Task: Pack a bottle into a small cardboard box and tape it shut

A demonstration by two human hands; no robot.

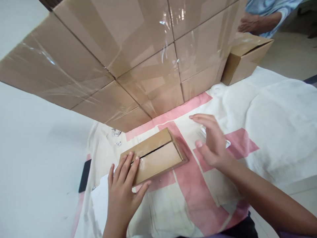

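Note:
A small cardboard box (158, 160) lies on the cloth, its two top flaps folded in with a narrow dark slit between them. My left hand (125, 178) rests on the near left end of this box, fingers spread over the flaps and thumb along the front side. To the right of the box, my right hand (210, 142) is raised and apart from it, with the thumb away from the fingers. Partly hidden behind that hand is a whitish, shiny object (228, 143); its kind is unclear.
A tall stack of taped cartons (148, 66) stands behind. Another carton (247, 59) is at the far right, by another person's hand (250, 23). A white roll (217, 90), crumpled clear scraps (116, 133), white paper (100, 198) and a dark flat object (85, 176) lie around.

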